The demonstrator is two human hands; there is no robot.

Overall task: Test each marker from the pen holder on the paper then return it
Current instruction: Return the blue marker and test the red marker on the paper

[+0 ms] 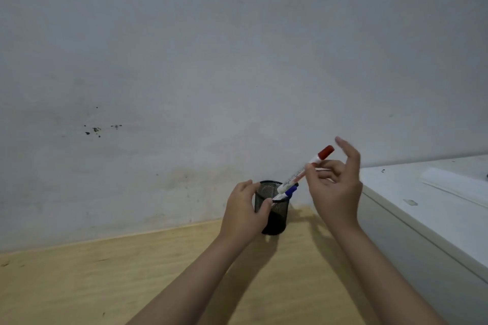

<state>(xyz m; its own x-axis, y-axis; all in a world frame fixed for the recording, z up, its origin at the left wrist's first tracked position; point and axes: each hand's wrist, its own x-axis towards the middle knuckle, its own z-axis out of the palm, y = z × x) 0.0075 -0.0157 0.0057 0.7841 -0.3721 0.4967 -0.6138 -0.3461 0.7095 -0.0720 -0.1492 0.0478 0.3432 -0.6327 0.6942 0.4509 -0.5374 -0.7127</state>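
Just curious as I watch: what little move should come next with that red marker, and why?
Probably lift the red marker clear of the holder: the right hand pinches it near the cap, its lower end sits at the rim, and the left hand steadies the holder.

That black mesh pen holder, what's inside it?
A blue-capped marker leans out of the black mesh pen holder. The right hand pinches a red-capped marker whose lower end sits at the rim. The left hand covers one side; deeper contents are hidden.

Pale wooden tabletop (105, 285); grey wall (211, 47) behind (dark specks at left); white cabinet (422, 206) at right.
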